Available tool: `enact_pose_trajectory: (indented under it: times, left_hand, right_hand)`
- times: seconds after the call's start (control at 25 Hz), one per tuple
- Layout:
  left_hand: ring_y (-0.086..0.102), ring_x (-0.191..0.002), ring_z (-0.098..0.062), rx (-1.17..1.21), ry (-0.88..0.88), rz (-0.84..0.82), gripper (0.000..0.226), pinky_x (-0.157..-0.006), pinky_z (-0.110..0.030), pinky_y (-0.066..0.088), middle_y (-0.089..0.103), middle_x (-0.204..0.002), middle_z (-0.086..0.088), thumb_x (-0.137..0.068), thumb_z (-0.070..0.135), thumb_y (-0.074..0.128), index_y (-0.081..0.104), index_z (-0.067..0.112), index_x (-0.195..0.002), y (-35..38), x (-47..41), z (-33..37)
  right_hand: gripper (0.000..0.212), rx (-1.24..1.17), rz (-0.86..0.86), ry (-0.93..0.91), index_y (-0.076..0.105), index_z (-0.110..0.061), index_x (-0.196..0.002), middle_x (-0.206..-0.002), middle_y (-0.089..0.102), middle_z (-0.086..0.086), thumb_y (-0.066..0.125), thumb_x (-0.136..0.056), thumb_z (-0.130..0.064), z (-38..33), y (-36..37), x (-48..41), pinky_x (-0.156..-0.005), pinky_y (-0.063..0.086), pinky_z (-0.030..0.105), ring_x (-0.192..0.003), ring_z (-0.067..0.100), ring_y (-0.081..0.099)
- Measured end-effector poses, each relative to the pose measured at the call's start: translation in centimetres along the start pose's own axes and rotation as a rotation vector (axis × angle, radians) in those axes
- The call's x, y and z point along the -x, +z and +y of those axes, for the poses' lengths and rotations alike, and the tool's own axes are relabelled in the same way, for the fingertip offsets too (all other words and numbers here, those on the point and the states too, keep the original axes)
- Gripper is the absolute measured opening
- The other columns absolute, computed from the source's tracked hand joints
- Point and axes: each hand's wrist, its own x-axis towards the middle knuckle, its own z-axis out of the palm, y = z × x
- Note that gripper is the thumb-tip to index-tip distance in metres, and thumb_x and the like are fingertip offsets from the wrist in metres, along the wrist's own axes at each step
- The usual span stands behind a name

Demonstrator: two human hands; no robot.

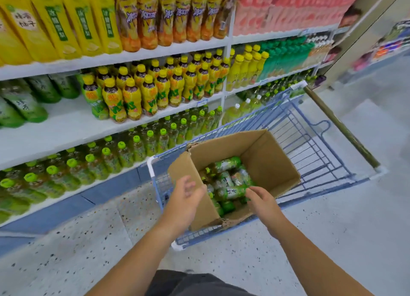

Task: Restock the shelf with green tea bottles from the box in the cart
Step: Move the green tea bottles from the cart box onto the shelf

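Observation:
An open cardboard box (266, 158) stands in a blue wire cart (315, 145). Several green tea bottles (230, 178) lie on their sides in the box's bottom. My left hand (186, 196) hovers over the box's near-left flap with relaxed fingers, holding nothing. My right hand (263, 201) reaches over the near rim, its fingertips at the end of one lying bottle (231, 192); I cannot tell whether they grip it. On the middle shelf (66, 125) a few green tea bottles (24, 105) stand at the far left beside a bare stretch.
Yellow-capped lemon tea bottles (142, 91) fill the shelf to the right of the bare stretch. Green-capped bottles (106, 160) crowd the bottom shelf. Large yellow bottles (66, 20) line the top shelf. Speckled floor (88, 240) lies between me and the cart. A pillar (355, 40) stands far right.

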Motion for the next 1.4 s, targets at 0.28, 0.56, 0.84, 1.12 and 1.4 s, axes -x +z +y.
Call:
enact_pose_trajectory:
  times: [0.28,0.56,0.84,1.12,1.4]
  left_hand:
    - [0.053,-0.108,-0.002,-0.018,-0.171,-0.215,0.073,-0.092,-0.028,0.042,0.053,-0.128,0.012,-0.092,0.058,0.058,0.032,0.023,-0.151,7.0,-7.2,-0.3]
    - [0.056,-0.100,-0.020,0.217,-0.661,-0.108,0.051,-0.093,-0.042,0.052,0.055,-0.114,-0.001,-0.079,0.062,0.059,0.050,0.026,-0.114,14.2,-15.6,-2.9]
    - [0.060,-0.096,-0.027,0.580,-1.063,0.219,0.053,-0.084,-0.039,0.054,0.055,-0.114,-0.013,-0.092,0.050,0.063,0.047,0.020,-0.133,22.3,-24.1,-9.9]
    - [0.056,-0.101,-0.029,0.897,-1.080,0.482,0.060,-0.096,-0.045,0.048,0.055,-0.113,-0.013,-0.090,0.040,0.073,0.050,0.013,-0.138,26.7,-31.4,-16.7]
    - [0.061,-0.112,-0.035,0.971,-1.023,0.767,0.064,-0.080,-0.040,0.050,0.064,-0.127,-0.016,-0.083,0.037,0.081,0.055,0.014,-0.136,29.8,-34.4,-19.7]
  right_hand:
    - [0.039,-0.009,0.071,0.115,0.058,-0.025,-0.131,-0.126,0.061,-0.005,0.058,-0.097,-0.044,1.7,-0.6,-4.8,-0.102,0.049,0.043,-0.115,0.014,0.058]
    - [0.041,0.282,0.037,0.080,0.060,-0.023,-0.132,-0.104,0.061,-0.016,0.059,-0.096,-0.042,3.2,-3.1,-14.9,-0.089,0.039,0.028,-0.099,0.008,0.057]
    - [0.054,0.764,-0.167,-0.110,0.049,-0.016,-0.143,-0.132,0.062,0.007,0.057,-0.096,-0.041,4.8,-4.9,-30.2,-0.088,0.042,0.027,-0.117,0.024,0.060]
    - [0.051,1.050,-0.312,-0.471,0.046,-0.008,-0.140,-0.137,0.050,0.014,0.057,-0.096,-0.033,6.8,-0.6,-41.9,-0.104,0.041,0.041,-0.127,0.033,0.046]
    - [0.061,1.255,-0.216,-0.726,0.041,-0.009,-0.139,-0.147,0.041,0.011,0.063,-0.088,-0.035,9.2,1.3,-46.9,-0.109,0.032,0.040,-0.136,0.029,0.036]
